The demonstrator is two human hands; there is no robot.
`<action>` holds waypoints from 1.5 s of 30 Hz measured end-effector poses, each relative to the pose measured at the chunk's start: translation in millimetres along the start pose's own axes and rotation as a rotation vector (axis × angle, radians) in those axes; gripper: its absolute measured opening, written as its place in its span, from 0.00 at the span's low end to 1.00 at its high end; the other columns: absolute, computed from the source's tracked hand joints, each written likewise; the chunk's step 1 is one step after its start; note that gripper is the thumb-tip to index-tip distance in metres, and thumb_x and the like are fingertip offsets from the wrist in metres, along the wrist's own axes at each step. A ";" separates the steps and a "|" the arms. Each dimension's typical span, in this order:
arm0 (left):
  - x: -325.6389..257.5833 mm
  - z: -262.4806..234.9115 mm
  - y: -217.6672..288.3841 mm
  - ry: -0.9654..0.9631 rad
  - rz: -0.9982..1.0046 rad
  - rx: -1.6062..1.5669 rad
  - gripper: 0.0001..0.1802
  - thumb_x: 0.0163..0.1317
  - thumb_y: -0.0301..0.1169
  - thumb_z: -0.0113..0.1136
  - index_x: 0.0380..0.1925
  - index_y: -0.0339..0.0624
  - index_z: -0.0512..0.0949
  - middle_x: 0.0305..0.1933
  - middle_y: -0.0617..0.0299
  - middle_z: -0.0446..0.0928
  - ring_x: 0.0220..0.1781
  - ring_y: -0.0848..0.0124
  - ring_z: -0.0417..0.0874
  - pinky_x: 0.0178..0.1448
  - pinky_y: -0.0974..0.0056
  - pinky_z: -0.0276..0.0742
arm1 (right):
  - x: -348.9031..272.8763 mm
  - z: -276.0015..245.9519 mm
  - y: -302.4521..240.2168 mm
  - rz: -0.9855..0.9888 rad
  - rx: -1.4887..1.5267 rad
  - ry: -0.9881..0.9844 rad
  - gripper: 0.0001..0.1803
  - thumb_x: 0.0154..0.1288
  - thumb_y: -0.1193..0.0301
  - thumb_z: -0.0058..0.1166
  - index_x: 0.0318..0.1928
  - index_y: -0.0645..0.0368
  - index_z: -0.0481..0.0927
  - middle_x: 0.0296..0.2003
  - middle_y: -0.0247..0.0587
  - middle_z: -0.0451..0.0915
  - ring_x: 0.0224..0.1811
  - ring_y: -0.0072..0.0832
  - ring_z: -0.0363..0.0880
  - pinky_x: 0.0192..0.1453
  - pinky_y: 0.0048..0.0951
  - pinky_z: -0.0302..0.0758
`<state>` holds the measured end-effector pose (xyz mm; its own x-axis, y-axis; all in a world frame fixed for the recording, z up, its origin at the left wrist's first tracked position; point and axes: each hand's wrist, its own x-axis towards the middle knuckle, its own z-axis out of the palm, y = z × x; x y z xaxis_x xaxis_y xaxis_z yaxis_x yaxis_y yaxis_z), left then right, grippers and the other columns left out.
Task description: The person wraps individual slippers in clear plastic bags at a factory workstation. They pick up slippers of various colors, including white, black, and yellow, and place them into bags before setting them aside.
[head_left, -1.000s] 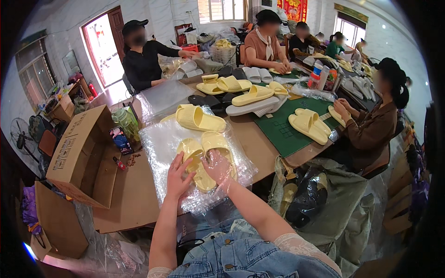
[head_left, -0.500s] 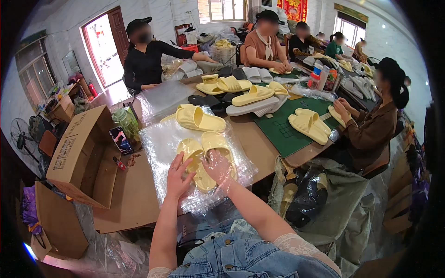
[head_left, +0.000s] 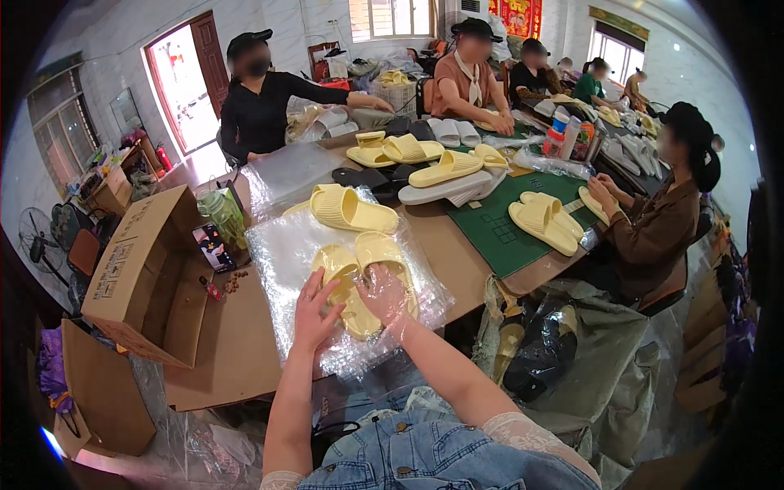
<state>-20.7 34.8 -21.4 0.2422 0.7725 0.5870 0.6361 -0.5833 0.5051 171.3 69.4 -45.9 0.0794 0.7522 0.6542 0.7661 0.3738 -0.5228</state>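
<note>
A pair of pale yellow slippers (head_left: 359, 273) lies side by side on the brown table (head_left: 237, 351), wrapped in a clear plastic bag (head_left: 286, 253). My left hand (head_left: 314, 309) rests with spread fingers on the near end of the left slipper. My right hand (head_left: 384, 296) is inside the bag's mouth, fingers apart, pressing on the right slipper. Beyond them another yellow slipper pair (head_left: 351, 210) lies on a stack of clear bags.
An open cardboard box (head_left: 139, 273) stands at the left, with a green bottle (head_left: 220, 216) and a phone (head_left: 214, 247) beside it. More slippers cover a green mat (head_left: 506, 237) at the right. Several other people sit around the table. A grey sack (head_left: 588, 351) sits at my right.
None of note: my hands stay on the bagged slippers, fingers shifting slightly. The person in black at the far side reaches an arm over the table.
</note>
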 end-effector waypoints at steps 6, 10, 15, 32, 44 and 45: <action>0.4 1.0 -1.5 0.013 0.008 -0.002 0.29 0.55 0.36 0.72 0.59 0.52 0.81 0.75 0.51 0.67 0.74 0.49 0.68 0.76 0.50 0.65 | -1.0 0.6 -1.8 -0.034 -0.023 0.052 0.14 0.64 0.61 0.64 0.40 0.56 0.77 0.32 0.48 0.79 0.30 0.49 0.81 0.31 0.48 0.78; 0.1 0.9 -1.3 0.010 0.010 0.001 0.29 0.54 0.34 0.72 0.60 0.52 0.81 0.75 0.51 0.67 0.74 0.49 0.68 0.76 0.51 0.65 | -1.4 0.1 -0.6 0.013 -0.010 -0.003 0.14 0.67 0.58 0.58 0.44 0.54 0.76 0.36 0.48 0.81 0.33 0.51 0.83 0.35 0.52 0.80; -1.0 0.7 -0.6 0.008 0.002 -0.003 0.30 0.53 0.31 0.70 0.60 0.50 0.80 0.76 0.50 0.66 0.75 0.49 0.67 0.77 0.51 0.63 | 1.3 -8.4 -7.5 0.047 -0.014 -0.048 0.14 0.66 0.60 0.59 0.43 0.55 0.76 0.36 0.49 0.81 0.34 0.51 0.83 0.38 0.50 0.81; 0.0 -0.3 2.3 -0.005 -0.011 0.001 0.31 0.53 0.31 0.70 0.61 0.51 0.80 0.76 0.51 0.66 0.75 0.50 0.67 0.77 0.51 0.63 | -1.3 0.6 0.6 -0.032 -0.070 0.010 0.15 0.67 0.58 0.57 0.43 0.56 0.77 0.35 0.50 0.82 0.34 0.51 0.84 0.37 0.50 0.81; -0.8 1.2 0.1 0.005 -0.009 0.005 0.30 0.52 0.30 0.71 0.60 0.50 0.80 0.76 0.50 0.66 0.75 0.50 0.67 0.77 0.51 0.63 | 0.5 -7.0 -7.0 0.023 -0.040 -0.021 0.14 0.68 0.58 0.57 0.42 0.55 0.77 0.35 0.49 0.82 0.34 0.50 0.84 0.38 0.50 0.80; -0.5 1.2 0.4 0.003 -0.012 0.004 0.31 0.52 0.30 0.71 0.60 0.50 0.80 0.76 0.50 0.66 0.75 0.50 0.67 0.77 0.51 0.63 | -0.2 -4.4 -4.9 0.022 -0.037 -0.011 0.14 0.68 0.59 0.57 0.42 0.55 0.77 0.35 0.49 0.82 0.35 0.50 0.84 0.39 0.51 0.80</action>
<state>-19.7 34.5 -22.3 0.2325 0.7786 0.5829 0.6418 -0.5731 0.5095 170.3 65.1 -41.1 0.0895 0.7662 0.6363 0.7875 0.3368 -0.5162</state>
